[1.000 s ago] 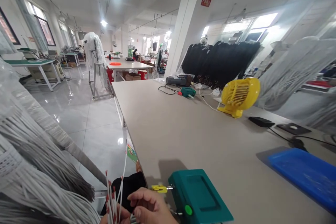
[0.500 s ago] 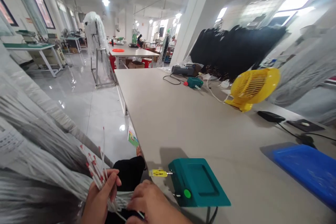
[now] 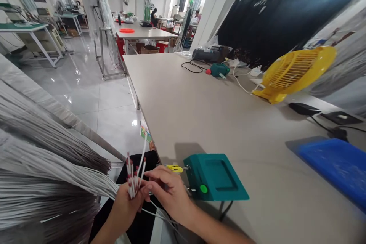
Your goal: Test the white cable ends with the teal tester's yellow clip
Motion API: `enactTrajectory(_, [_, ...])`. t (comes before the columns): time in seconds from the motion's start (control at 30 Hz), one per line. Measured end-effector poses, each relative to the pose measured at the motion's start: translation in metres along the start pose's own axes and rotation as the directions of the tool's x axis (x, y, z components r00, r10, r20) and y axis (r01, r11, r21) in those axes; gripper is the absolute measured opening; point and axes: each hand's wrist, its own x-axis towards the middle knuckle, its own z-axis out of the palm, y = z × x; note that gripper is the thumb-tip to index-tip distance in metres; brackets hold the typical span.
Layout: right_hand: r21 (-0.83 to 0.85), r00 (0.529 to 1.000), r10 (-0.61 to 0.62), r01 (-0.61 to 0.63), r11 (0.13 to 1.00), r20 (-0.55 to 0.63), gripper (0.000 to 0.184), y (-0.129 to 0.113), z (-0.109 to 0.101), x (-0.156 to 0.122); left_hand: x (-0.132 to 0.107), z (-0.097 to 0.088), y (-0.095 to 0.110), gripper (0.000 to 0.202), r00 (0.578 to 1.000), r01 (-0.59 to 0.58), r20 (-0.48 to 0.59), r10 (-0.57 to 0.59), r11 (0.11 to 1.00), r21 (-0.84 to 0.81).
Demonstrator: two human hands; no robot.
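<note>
My left hand (image 3: 124, 206) is closed around a small bunch of white wires with red tips (image 3: 134, 173), which stand upright out of the fist. My right hand (image 3: 168, 192) pinches at the same bunch from the right, and thin white strands trail below it. Both hands hover just off the near left corner of the beige table (image 3: 217, 122). A green box with a round green button (image 3: 214, 177) sits on that corner, and a yellow plug (image 3: 174, 168) sticks out of its left side, close to my right fingers.
A large hanging mass of white wires (image 3: 42, 167) fills the left. On the table lie a blue tray (image 3: 337, 166), a yellow fan (image 3: 294, 72), black cables and a second green device (image 3: 219, 70). Tiled floor, other tables and distant people lie beyond.
The view has tipped downward, showing more of my arms. My left hand turned the wire bunch upright and my right hand moved up to pinch it.
</note>
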Motion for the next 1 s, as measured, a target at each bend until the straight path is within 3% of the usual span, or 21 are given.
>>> enactTrajectory(0.13, [0.049, 0.997, 0.071, -0.070, 0.996, -0.028, 0.014, 0.000, 0.002, 0.000, -0.002, 0.005, -0.005, 0.038, 0.997, -0.006, 0.080, 0.004, 1.000, 0.019])
enactTrajectory(0.27, [0.168, 0.993, 0.096, -0.082, 0.982, -0.072, 0.016, 0.002, 0.002, 0.000, 0.001, -0.002, -0.004, 0.034, 0.988, -0.030, -0.152, 0.011, 0.992, -0.124])
enactTrajectory(0.43, [0.367, 0.952, 0.298, -0.304, 0.879, 0.075, 0.018, 0.005, 0.007, -0.003, 0.006, -0.011, -0.006, 0.033, 0.907, -0.106, -0.419, -0.045, 0.938, -0.330])
enactTrajectory(0.5, [0.324, 0.936, 0.330, -0.351, 0.879, 0.120, 0.019, 0.006, 0.009, -0.004, 0.005, -0.009, -0.002, 0.031, 0.898, -0.146, -0.440, -0.007, 0.939, -0.313])
enactTrajectory(0.6, [0.233, 0.925, 0.331, -0.369, 0.899, 0.189, 0.020, 0.009, 0.012, -0.007, 0.001, 0.001, 0.008, 0.031, 0.928, -0.095, -0.372, 0.000, 0.967, -0.238])
enactTrajectory(0.83, [0.049, 0.931, 0.262, -0.282, 0.958, 0.253, 0.024, 0.007, 0.008, -0.007, 0.000, 0.011, 0.020, 0.030, 0.959, -0.004, -0.279, -0.053, 0.980, -0.200])
enactTrajectory(0.93, [-0.095, 0.980, 0.146, -0.134, 0.986, 0.135, 0.017, 0.000, 0.001, -0.003, 0.000, 0.008, 0.020, 0.031, 0.934, 0.026, -0.347, -0.088, 0.984, -0.179])
enactTrajectory(1.0, [-0.089, 0.998, 0.065, -0.063, 0.994, 0.025, 0.017, -0.003, -0.004, -0.001, 0.000, 0.007, 0.021, 0.029, 0.926, 0.046, -0.365, -0.098, 0.988, -0.147])
